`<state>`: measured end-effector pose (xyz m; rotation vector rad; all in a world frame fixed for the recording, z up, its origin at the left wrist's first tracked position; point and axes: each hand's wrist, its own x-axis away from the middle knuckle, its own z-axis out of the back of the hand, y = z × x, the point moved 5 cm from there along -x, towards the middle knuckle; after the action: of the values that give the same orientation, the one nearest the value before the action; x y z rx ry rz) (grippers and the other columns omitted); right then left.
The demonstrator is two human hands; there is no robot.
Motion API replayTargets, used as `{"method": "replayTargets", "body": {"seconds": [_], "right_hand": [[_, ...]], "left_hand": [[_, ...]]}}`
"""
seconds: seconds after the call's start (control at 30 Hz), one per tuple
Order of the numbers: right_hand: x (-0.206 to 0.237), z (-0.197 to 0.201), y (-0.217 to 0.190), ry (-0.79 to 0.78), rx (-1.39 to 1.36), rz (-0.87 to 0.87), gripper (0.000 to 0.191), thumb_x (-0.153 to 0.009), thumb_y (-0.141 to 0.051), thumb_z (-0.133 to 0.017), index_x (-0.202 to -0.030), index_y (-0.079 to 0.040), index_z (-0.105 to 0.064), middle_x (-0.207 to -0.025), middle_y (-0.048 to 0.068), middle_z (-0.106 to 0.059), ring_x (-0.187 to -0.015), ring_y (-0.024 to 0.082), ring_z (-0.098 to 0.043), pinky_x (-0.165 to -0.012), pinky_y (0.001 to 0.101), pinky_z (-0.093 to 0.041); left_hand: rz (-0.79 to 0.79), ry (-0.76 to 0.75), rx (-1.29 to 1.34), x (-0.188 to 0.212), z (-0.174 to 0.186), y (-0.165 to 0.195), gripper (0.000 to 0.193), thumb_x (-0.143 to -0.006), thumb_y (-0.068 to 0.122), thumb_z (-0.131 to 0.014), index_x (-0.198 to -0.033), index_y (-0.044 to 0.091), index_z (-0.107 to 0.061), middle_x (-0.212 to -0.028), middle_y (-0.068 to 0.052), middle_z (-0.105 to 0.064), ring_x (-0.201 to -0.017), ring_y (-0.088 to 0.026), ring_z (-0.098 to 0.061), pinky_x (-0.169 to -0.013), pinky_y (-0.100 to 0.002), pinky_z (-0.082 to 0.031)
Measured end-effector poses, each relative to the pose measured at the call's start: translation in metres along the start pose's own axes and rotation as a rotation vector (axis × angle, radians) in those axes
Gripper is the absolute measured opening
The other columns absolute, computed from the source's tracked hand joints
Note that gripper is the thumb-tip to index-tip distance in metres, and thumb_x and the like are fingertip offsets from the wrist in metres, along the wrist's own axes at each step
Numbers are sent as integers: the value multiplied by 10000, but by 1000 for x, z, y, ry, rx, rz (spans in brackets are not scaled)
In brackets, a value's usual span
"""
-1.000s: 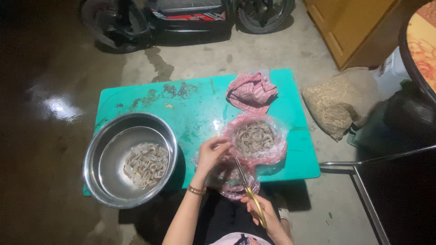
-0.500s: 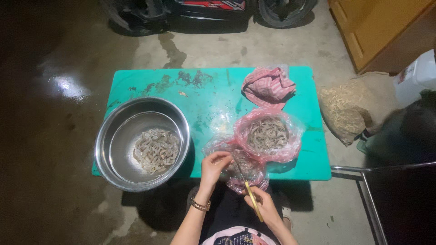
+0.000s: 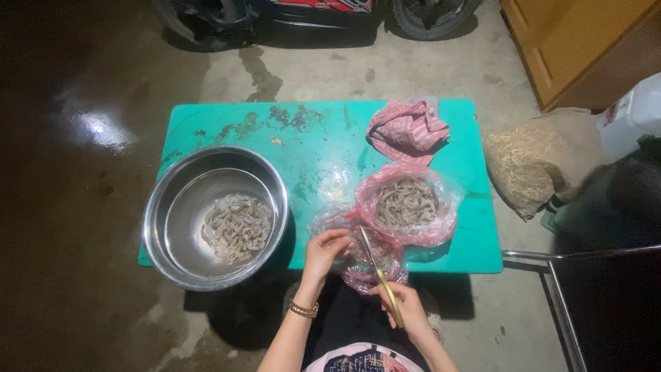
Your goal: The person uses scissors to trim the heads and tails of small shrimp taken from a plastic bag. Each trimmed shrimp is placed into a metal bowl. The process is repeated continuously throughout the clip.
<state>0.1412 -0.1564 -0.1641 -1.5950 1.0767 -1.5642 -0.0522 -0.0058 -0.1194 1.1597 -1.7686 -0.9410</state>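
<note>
We look down on a wet concrete floor (image 3: 103,289), dark at the left of the frame, with a bright glare of light in the upper left. A low green table (image 3: 323,148) sits mid-frame. Along the top edge stands a motorbike (image 3: 303,17); a yellow wooden cabinet (image 3: 571,41) fills the upper right, a metal frame (image 3: 558,289) the lower right.

Green table (image 3: 323,148) carries steel bowl (image 3: 215,217) and 3 pink bags (image 3: 407,129).
</note>
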Motion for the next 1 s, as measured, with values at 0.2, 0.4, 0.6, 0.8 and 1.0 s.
{"method": "replayTargets", "body": {"seconds": [0.2,0.4,0.6,0.8,1.0], "right_hand": [[0,10,-1,8,-42,36,391,-940,-370,-656,-1060,-17,-772,-674,-17,-557,-461,58,-462,-376,223,-349],[0,15,4,38,-29,-6,389,-936,-381,-667,-1057,-25,-766,-649,-16,-522,-449,56,-437,-373,225,-327],[10,13,0,19,-64,-37,444,-947,-392,-632,-1085,12,-752,-685,-3,-556,-469,67,-465,-377,223,-350],[17,3,-5,-119,-246,12,504,-982,-386,-576,-1124,78,-711,-730,25,-578,-525,62,-497,-386,221,-381],[24,-2,1,-189,-260,6,518,-992,-391,-539,-1149,77,-698,-758,35,-609,-534,67,-512,-408,220,-411]], "left_hand": [[-43,-69,-66,3,0,22,245,-910,65,-734,-1134,-35,-728,-1007,-117,-788,-904,-145,-758,-774,-240,-587],[-293,-26,-739,7,-5,45,142,-834,127,-786,-908,7,-777,-962,-45,-742,-740,-147,-723,-652,-269,-561],[-136,-46,-506,-11,7,29,180,-886,187,-781,-962,24,-792,-899,-46,-751,-667,-97,-653,-589,-210,-518],[69,-21,-224,-16,15,10,211,-937,211,-725,-1047,34,-759,-930,-30,-752,-760,-121,-741,-608,-206,-540],[36,-25,-215,-5,11,29,215,-959,216,-680,-1088,55,-743,-931,-21,-751,-729,-111,-733,-601,-204,-546]]}}
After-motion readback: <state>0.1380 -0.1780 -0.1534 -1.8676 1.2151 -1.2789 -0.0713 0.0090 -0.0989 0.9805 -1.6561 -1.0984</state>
